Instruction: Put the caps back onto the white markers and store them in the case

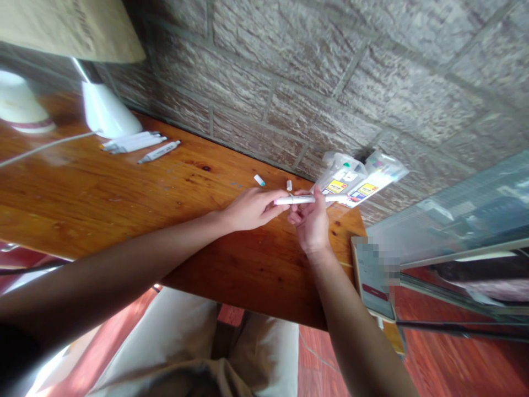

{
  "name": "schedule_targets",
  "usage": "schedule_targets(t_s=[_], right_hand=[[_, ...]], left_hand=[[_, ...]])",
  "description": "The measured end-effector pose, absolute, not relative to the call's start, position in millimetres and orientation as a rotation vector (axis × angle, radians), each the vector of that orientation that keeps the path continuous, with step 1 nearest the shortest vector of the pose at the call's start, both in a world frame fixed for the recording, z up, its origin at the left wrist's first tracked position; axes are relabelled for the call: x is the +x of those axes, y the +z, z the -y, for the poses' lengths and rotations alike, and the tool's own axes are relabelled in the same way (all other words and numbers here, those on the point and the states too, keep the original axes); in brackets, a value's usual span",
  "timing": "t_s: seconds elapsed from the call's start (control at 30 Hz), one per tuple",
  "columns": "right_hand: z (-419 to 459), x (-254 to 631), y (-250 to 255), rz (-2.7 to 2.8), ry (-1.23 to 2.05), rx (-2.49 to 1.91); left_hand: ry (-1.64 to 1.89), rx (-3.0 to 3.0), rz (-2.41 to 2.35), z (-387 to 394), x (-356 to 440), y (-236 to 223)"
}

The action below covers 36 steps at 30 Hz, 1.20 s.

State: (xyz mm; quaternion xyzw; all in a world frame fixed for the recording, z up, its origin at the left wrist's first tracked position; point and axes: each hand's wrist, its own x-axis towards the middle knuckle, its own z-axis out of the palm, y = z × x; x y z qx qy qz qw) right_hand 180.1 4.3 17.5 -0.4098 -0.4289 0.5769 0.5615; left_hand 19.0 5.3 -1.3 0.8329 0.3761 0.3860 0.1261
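Marker pen [303,199], white with a pinkish left end, spans both hands above the right part of the wooden desk [194,193]. The left hand [247,209] has thumb and fingertips drawn together on the pinkish end; whether that end is a cap or part of the barrel is hard to tell. The right hand [314,226] grips the barrel farther right, its thumb pressed along it and the other fingers curled in below.

Just beyond the hands, two small caps lie apart on the desk: a teal-ended cap [259,180] on the left and a white cap [289,185] nearer the pen. Behind the right hand, close to the brick wall [289,82], two clear plastic cases [345,173] with yellow labels are side by side. At far left, a pile of white markers [134,142] lies by the lamp base [105,113], one loose marker [159,152] just beside it. A smartphone [370,275] is at the desk's right edge.
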Motion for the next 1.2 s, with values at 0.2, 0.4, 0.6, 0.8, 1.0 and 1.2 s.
schedule_targets(t_s=[0.2, 0.4, 0.6, 0.8, 1.0, 1.2], right_hand=[[-6, 183, 10, 1.106, 1.284, -0.942], [-7, 184, 8, 1.143, 1.268, -0.954], [-8, 183, 7, 1.132, 1.284, -0.947], [-8, 183, 6, 1.142, 1.264, -0.962], [-8, 183, 6, 1.151, 1.258, -0.957], [1, 179, 12, 1.337, 1.218, -0.959]], left_hand=[[1.077, 2.442, -1.058, -4, 21, -1], [1.079, 2.461, -1.055, -3, 21, 0], [1.062, 2.450, -1.071, -3, 20, 2], [1.073, 2.448, -1.065, -3, 20, 0], [1.044, 2.447, -1.055, -3, 20, 1], [1.213, 2.395, -1.188, -3, 21, -4]])
